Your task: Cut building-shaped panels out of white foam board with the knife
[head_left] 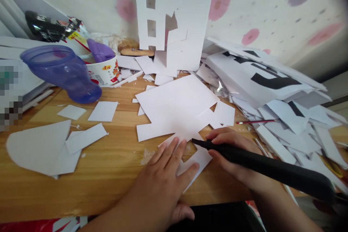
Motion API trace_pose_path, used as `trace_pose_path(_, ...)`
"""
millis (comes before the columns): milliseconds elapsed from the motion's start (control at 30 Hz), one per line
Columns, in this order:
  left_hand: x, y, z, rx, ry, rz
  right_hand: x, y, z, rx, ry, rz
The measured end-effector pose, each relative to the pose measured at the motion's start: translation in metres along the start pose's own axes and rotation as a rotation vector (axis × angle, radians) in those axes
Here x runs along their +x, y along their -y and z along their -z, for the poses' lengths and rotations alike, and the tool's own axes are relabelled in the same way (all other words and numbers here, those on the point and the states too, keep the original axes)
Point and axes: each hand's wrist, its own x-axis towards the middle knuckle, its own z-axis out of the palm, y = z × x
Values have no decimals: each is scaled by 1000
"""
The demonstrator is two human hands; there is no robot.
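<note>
My left hand [170, 172] lies palm down with its fingers stretched out, pressing on a white cut-out sheet [165, 107] near the front of the table. Held in my right hand [239, 148] is a long black pen-shaped tool [261, 161], thick at its rear end. Its narrow tip meets the sheet just right of my left fingertips, beside a cut-out gap. I cannot tell exactly what kind of tool it is. A smaller white offcut [225, 113] sits against the sheet's right edge.
White offcuts [40, 146] lie at left, near a blue boot-shaped cup [63, 72] and a paper tub [104, 70]. Behind stands a white panel [187, 18] with window holes. Piled scraps [288, 130], a pencil [257, 121] and a black-marked white package [261, 76] are at right.
</note>
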Motion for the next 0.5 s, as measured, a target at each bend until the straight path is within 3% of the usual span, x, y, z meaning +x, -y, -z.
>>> trace_pose_path(133,10,2,-1,-20,138,58,1,-1,-5,-26,21,66)
trace_pose_path(500,12,-1,-4,36,57,6,-1,8,9,-168,132,80)
